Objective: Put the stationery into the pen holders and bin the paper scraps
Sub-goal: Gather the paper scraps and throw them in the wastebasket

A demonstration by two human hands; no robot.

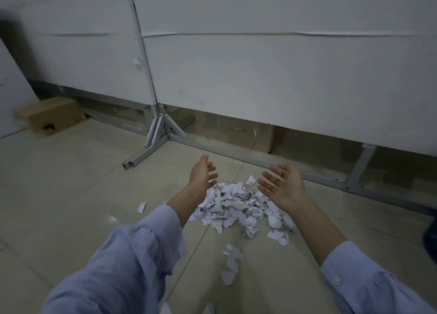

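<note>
flanking the paper scraps, left hand and right hand spread, empty.

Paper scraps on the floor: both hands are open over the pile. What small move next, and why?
Probably lower both hands and close them in around the paper scraps from either side. The left hand and right hand hang open, palms facing each other, holding nothing, with the pile heaped on the floor between and below them.

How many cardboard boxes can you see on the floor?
1: a cardboard box at far left beside the white panels. Brown shapes behind the panels may be more boxes.
</note>
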